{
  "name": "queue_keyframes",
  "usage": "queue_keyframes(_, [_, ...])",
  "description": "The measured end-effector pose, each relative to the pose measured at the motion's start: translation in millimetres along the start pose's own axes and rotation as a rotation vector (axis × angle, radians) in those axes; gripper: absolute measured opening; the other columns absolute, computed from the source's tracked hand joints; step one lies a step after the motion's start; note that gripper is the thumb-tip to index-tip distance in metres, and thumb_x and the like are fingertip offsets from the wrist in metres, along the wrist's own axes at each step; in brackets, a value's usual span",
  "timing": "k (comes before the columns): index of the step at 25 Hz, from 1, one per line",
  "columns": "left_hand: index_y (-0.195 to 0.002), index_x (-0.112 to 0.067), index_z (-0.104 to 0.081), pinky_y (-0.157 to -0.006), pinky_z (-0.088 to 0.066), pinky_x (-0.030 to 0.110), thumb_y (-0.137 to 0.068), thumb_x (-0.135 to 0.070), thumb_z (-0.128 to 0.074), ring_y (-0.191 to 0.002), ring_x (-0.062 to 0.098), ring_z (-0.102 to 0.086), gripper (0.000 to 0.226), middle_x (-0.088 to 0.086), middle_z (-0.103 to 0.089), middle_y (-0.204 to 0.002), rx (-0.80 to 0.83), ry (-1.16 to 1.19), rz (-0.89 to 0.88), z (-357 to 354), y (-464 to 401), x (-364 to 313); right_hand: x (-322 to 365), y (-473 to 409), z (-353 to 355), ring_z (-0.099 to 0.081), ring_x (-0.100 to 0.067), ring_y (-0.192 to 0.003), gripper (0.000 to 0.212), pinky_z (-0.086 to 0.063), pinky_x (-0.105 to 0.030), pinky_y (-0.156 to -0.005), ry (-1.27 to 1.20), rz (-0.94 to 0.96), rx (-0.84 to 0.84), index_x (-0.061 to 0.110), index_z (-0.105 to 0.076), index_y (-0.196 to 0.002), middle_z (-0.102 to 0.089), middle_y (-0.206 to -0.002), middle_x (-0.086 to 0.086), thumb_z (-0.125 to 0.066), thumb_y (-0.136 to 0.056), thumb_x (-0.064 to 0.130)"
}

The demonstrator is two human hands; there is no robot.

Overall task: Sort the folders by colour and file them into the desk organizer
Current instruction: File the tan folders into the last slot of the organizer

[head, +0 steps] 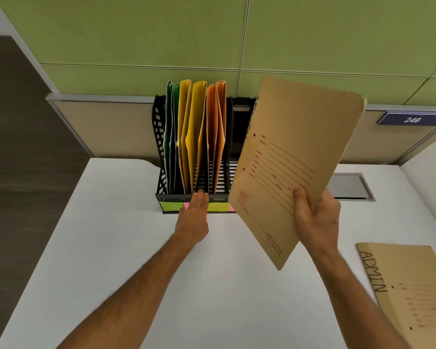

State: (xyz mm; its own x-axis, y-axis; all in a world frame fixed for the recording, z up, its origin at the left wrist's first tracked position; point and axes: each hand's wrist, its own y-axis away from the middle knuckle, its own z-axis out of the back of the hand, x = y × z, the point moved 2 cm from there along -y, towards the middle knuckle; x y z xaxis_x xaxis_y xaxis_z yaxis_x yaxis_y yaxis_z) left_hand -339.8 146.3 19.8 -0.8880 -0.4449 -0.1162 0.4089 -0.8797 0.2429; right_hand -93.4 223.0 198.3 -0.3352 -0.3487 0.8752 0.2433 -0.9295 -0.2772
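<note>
A black mesh desk organizer (161,137) stands at the back of the white desk. It holds green folders (170,132) in its left slot, yellow folders (191,137) beside them and orange folders (216,132) to their right; the rightmost slot shows no folder. My left hand (195,210) lies flat with straight fingers against the organizer's front lip, over coloured labels. My right hand (315,215) grips a brown folder (290,157) by its lower edge and holds it tilted in the air, just right of the organizer. A second brown folder (410,293), marked ADMIN, lies on the desk at the right.
A green partition wall (141,41) rises behind the desk (126,260). A blue sign reading 246 (412,119) hangs on the right. A grey cable hatch (350,186) is set into the desk behind the raised folder. Dark floor shows at the left.
</note>
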Motion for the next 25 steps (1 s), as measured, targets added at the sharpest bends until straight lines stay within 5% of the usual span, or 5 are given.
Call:
queue_keyframes(4, [-0.160,-0.012,-0.001,-0.114,-0.038,0.049,-0.093,-0.018,-0.060,-0.155,0.027,-0.007,0.089,0.007,0.000,-0.169,-0.003,0.000,-0.009,2,-1,0,10,-22,-5,-0.064,0.006,-0.085,0.013,-0.053,-0.015,-0.063,-0.002,0.085,-0.100,0.041,-0.056,-0.106,-0.059,-0.091,0.042,-0.047,-0.099,0.034])
queue_keyframes(10, [-0.160,-0.012,-0.001,-0.115,-0.039,0.049,-0.093,-0.020,-0.061,-0.155,0.027,-0.008,0.090,0.007,0.000,-0.169,-0.009,-0.041,-0.018,2,1,2,-13,-67,-72,-0.054,-0.013,-0.073,0.024,-0.046,-0.025,-0.061,0.057,0.087,-0.131,-0.001,-0.060,-0.110,-0.061,-0.089,-0.002,-0.049,-0.101,0.018])
queue_keyframes(14, [-0.160,-0.013,0.000,-0.116,-0.036,0.050,-0.094,-0.017,-0.060,-0.156,0.026,-0.006,0.089,0.007,0.000,-0.169,-0.016,-0.012,-0.026,4,1,1,-23,-97,-115,-0.061,-0.021,-0.079,0.025,-0.058,-0.036,-0.064,0.090,0.097,-0.050,0.003,-0.060,-0.117,-0.068,-0.097,-0.009,-0.046,-0.105,0.020])
queue_keyframes(19, [-0.160,-0.015,0.001,-0.118,-0.034,0.049,-0.095,-0.017,-0.059,-0.156,0.025,-0.004,0.089,0.006,0.000,-0.169,-0.031,0.001,-0.026,2,-2,4,-33,-106,-147,-0.061,-0.016,-0.087,0.038,-0.055,-0.030,-0.072,0.059,0.069,-0.016,0.005,-0.053,-0.134,-0.068,-0.107,-0.011,-0.044,-0.105,0.029])
queue_keyframes(25, [-0.160,-0.015,-0.001,-0.117,-0.035,0.049,-0.093,-0.017,-0.062,-0.156,0.025,-0.004,0.090,0.004,-0.001,-0.169,-0.035,0.032,-0.024,-1,-3,3,-49,-103,-165,-0.058,-0.011,-0.075,0.041,-0.047,-0.016,-0.059,0.081,0.029,0.064,0.008,-0.050,-0.132,-0.063,-0.098,-0.003,-0.039,-0.106,0.037])
